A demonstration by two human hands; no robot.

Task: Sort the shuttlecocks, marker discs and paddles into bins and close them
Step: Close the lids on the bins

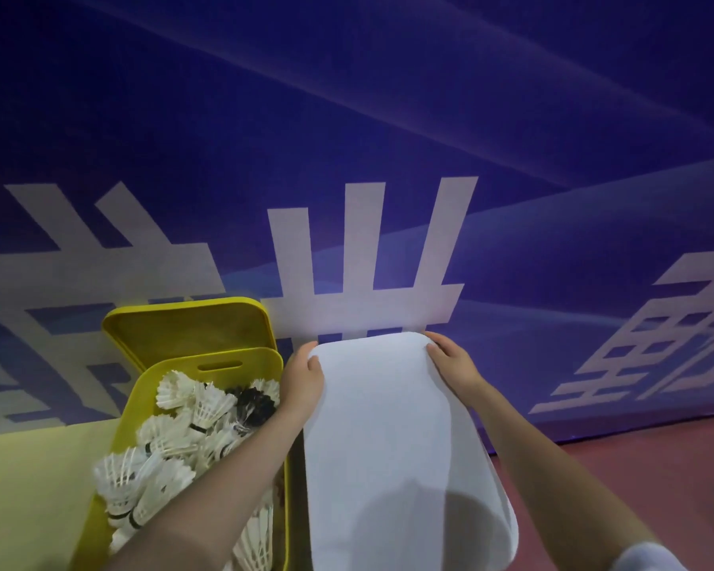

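A white lid (392,438) lies over a bin in the middle, hiding whatever is inside. My left hand (304,379) grips the lid's far left corner, and my right hand (450,364) grips its far right corner. To the left stands an open yellow bin (141,401) filled with several white shuttlecocks (174,443) and a dark one (252,401). The bin's yellow lid (190,329) leans upright against the wall behind it. No marker discs or paddles are visible.
A blue wall banner (347,158) with large white characters stands right behind both bins. Yellow-green floor (29,480) lies to the left, red floor (656,480) to the right.
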